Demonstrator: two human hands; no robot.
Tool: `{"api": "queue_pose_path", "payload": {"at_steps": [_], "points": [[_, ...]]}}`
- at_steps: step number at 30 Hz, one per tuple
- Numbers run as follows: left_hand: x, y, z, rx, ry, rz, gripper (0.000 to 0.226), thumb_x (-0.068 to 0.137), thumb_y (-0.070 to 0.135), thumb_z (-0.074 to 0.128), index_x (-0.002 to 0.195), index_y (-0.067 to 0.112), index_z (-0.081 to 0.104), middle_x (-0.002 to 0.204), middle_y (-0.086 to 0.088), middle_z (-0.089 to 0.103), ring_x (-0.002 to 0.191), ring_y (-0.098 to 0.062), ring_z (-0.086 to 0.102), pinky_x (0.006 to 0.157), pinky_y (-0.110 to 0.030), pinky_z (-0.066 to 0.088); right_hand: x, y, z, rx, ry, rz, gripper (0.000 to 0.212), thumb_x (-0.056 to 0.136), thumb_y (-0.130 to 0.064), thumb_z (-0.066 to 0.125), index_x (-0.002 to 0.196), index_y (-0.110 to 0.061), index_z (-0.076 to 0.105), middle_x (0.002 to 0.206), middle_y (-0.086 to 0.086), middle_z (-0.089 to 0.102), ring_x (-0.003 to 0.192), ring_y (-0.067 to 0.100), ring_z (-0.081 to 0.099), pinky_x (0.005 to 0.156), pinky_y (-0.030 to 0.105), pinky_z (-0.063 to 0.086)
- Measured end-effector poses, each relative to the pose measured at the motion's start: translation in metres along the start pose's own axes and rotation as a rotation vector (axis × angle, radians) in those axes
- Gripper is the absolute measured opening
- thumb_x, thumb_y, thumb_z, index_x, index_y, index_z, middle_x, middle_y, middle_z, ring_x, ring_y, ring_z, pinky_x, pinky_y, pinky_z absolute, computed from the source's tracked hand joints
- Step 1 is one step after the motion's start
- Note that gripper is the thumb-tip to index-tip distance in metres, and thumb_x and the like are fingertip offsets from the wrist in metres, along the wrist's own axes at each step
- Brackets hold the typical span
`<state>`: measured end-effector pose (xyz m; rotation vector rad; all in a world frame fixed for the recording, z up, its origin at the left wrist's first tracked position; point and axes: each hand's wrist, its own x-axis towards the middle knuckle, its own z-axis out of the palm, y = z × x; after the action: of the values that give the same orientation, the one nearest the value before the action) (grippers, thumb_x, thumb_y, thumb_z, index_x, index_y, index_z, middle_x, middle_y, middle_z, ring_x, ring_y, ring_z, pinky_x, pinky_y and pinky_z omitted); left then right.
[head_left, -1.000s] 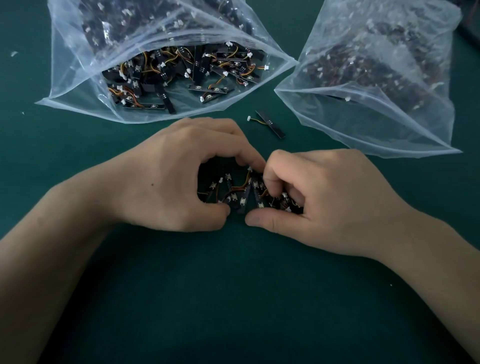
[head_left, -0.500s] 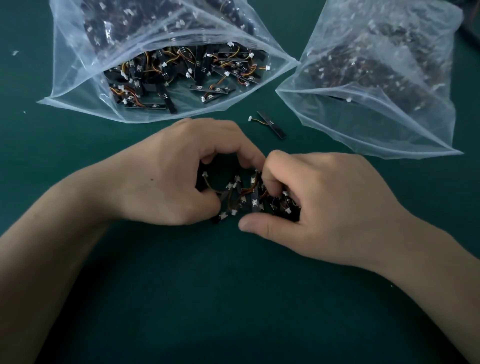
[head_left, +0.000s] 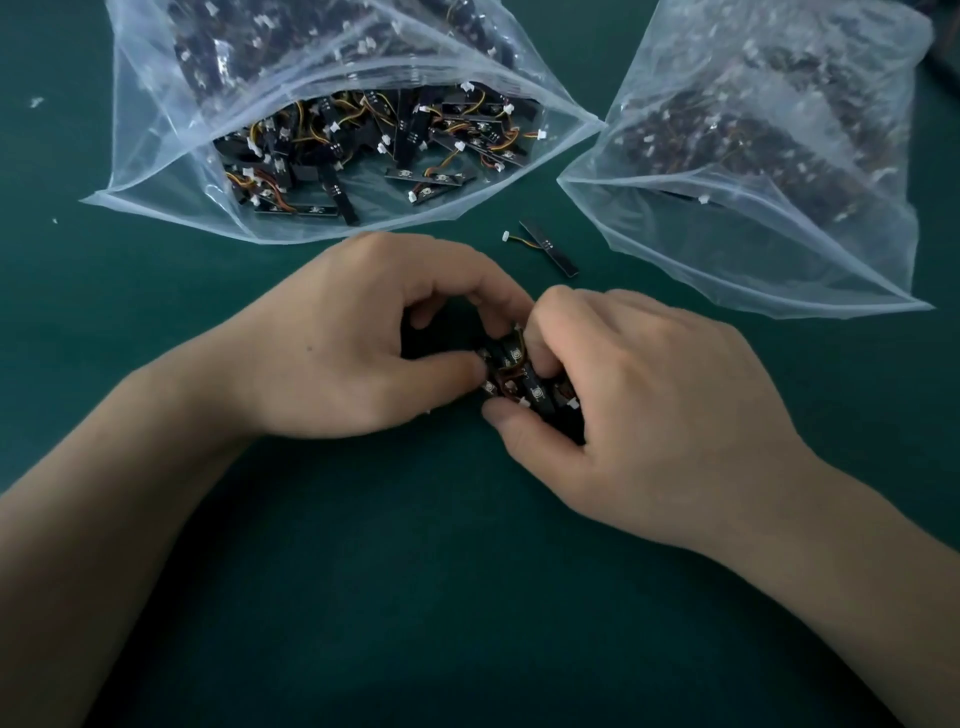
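Black wired circuit strips (head_left: 521, 376) sit as a small bundle on the green table (head_left: 415, 597), clamped between the curled fingers and thumb of both the left grip (head_left: 353, 343) and the right grip (head_left: 649, 405), near an open plastic bag (head_left: 166, 171), with one loose strip (head_left: 551, 248) just beyond.

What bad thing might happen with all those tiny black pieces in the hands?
The left hand and right hand both pinch the bunch of small boards, so one piece might slip out onto the green table. The thin wires look tangled and might snag or pull loose. The single board lying beyond the hands might get bumped or forgotten.
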<state>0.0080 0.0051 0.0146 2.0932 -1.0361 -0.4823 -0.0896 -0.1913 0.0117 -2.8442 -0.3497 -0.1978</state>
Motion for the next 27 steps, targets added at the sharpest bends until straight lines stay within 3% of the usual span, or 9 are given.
{"api": "queue_pose_path", "payload": {"at_steps": [2,4,7,11,14,16,19,24,27], "points": [[-0.001,-0.002,-0.005,-0.033,-0.037,-0.011,0.053,0.072,0.005,0.061,0.113,0.036,0.072,0.099,0.02,0.07,0.082,-0.019,0.056,0.072,-0.028,0.046,0.001,0.003,-0.001,0.009,-0.005,-0.016,0.036,0.087,-0.057,0.061,0.089,-0.024,0.046,0.074,-0.012,0.052,0.065,0.019,0.051,0.053,0.03,0.03],[-0.001,-0.003,-0.006,-0.028,-0.043,-0.008,0.061,0.066,0.002,0.058,0.111,0.042,0.07,0.099,0.021,0.07,0.082,-0.02,0.056,0.074,-0.032,0.047,0.002,0.004,-0.004,0.015,-0.014,-0.024,0.041,0.085,-0.061,0.063,0.089,-0.023,0.047,0.073,-0.012,0.051,0.064,0.017,0.049,0.054,0.03,0.03],[-0.002,-0.002,-0.003,0.004,-0.021,-0.009,0.053,0.07,0.01,0.066,0.108,0.047,0.068,0.099,0.022,0.07,0.082,-0.021,0.058,0.071,-0.03,0.048,0.002,0.001,-0.012,0.006,-0.046,-0.008,0.06,0.079,-0.08,0.058,0.092,-0.024,0.044,0.07,-0.015,0.049,0.061,0.016,0.049,0.051,0.029,0.028],[-0.001,-0.003,-0.002,0.025,-0.018,-0.018,0.05,0.072,0.018,0.072,0.116,0.042,0.073,0.103,0.018,0.071,0.085,-0.02,0.061,0.072,-0.026,0.048,0.001,-0.004,-0.019,-0.058,-0.045,0.176,0.095,0.065,-0.108,0.026,0.1,-0.021,0.043,0.052,-0.014,0.038,0.043,0.021,0.048,0.048,0.029,0.033],[0.0,-0.003,0.0,0.046,-0.033,-0.006,0.048,0.074,0.02,0.073,0.116,0.042,0.072,0.105,0.016,0.069,0.091,-0.021,0.063,0.074,-0.027,0.048,0.001,-0.006,-0.017,-0.193,-0.098,0.302,0.103,0.055,-0.114,0.009,0.097,-0.024,0.039,0.055,-0.01,0.044,0.048,0.025,0.044,0.051,0.032,0.025],[0.001,-0.003,0.002,0.048,-0.025,-0.002,0.045,0.075,0.023,0.074,0.116,0.042,0.073,0.105,0.014,0.069,0.092,-0.022,0.064,0.074,-0.028,0.047,0.0,-0.009,-0.013,-0.223,-0.108,0.318,0.101,0.054,-0.114,0.008,0.091,-0.025,0.039,0.058,-0.007,0.05,0.05,0.026,0.04,0.051,0.03,0.018],[0.001,-0.004,0.004,0.046,0.005,-0.014,0.042,0.077,0.027,0.076,0.115,0.044,0.073,0.104,0.015,0.07,0.09,-0.019,0.063,0.073,-0.029,0.047,0.0,-0.016,-0.01,-0.206,-0.101,0.298,0.093,0.064,-0.11,0.02,0.089,-0.022,0.039,0.058,-0.005,0.053,0.047,0.025,0.033,0.051,0.026,0.01],[0.001,-0.002,0.006,0.02,0.074,-0.024,0.033,0.08,0.028,0.078,0.11,0.042,0.075,0.099,0.021,0.072,0.084,-0.015,0.063,0.069,-0.02,0.047,-0.001,-0.016,-0.005,-0.193,-0.093,0.223,0.061,0.087,-0.085,0.037,0.097,-0.025,0.041,0.068,-0.009,0.061,0.05,0.023,0.032,0.049,0.021,0.012],[0.001,-0.002,0.008,-0.013,0.108,-0.043,0.026,0.081,0.03,0.079,0.106,0.04,0.076,0.096,0.022,0.073,0.077,-0.017,0.063,0.068,-0.028,0.048,0.001,-0.012,-0.004,-0.171,-0.1,0.169,0.048,0.092,-0.071,0.04,0.097,-0.024,0.04,0.069,-0.009,0.06,0.049,0.024,0.032,0.048,0.021,0.013]]}}
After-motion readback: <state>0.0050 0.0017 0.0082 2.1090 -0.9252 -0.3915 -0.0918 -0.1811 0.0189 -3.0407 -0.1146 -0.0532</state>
